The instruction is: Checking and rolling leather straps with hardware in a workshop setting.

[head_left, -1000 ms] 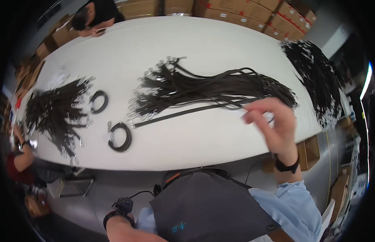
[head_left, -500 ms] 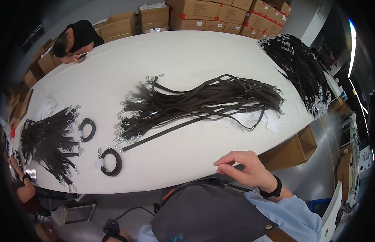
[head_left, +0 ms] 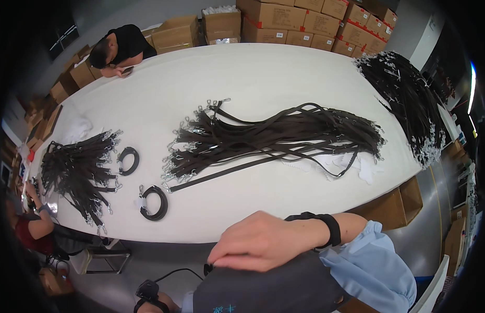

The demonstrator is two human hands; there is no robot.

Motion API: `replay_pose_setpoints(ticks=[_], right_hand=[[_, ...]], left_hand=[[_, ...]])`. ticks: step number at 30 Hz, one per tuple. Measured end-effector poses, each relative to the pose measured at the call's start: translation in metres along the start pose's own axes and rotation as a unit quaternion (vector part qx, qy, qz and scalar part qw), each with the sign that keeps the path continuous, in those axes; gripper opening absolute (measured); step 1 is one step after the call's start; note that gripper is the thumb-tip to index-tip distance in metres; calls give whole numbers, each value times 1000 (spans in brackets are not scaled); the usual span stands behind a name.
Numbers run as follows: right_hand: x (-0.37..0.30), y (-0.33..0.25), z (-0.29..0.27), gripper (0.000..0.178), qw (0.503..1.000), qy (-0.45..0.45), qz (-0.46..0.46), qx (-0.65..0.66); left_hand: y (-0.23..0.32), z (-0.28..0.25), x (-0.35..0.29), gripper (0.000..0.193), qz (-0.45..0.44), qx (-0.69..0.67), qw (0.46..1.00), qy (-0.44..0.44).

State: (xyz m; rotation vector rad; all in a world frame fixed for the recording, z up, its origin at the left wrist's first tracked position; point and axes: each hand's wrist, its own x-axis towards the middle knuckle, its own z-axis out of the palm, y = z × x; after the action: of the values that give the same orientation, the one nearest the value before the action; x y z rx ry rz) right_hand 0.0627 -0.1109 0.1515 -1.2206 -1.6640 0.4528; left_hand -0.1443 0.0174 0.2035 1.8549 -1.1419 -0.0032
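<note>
My right hand (head_left: 255,242), with a black band on its wrist, is held over the top of my dark grey apron (head_left: 268,289). Its fingers are curled together, their tips beside a small black piece (head_left: 207,268) at the apron's edge; whether they grip anything is hidden. At the lower edge, my left hand (head_left: 161,301) shows only near the wrist, where a black strapped device (head_left: 147,290) sits; its fingers are out of sight. Beyond the right hand lie a coiled black strap (head_left: 158,203) and a long bundle of dark straps with metal snap hooks (head_left: 268,130).
A second coil (head_left: 129,161) and a pile of clipped straps (head_left: 78,169) lie on the white table (head_left: 221,73) at left. More straps (head_left: 404,99) heap at far right. One person (head_left: 128,47) leans on the far edge; another (head_left: 36,224) is at left. Cartons (head_left: 284,21) stand behind.
My right hand has moved left and toward me, from above the table's near edge to the apron, and its fingers have curled downward. The whole view has shifted slightly.
</note>
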Motion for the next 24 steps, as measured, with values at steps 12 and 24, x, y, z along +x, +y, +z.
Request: replay_pose_setpoints(ticks=[12, 24], right_hand=[[28, -50, 47, 22, 888, -308, -230, 254], [22, -46, 51, 26, 928, -261, -180, 195]], left_hand=[[-4, 9, -10, 24, 219, -167, 961, 37], [-28, -5, -2, 14, 238, -218, 939, 115]])
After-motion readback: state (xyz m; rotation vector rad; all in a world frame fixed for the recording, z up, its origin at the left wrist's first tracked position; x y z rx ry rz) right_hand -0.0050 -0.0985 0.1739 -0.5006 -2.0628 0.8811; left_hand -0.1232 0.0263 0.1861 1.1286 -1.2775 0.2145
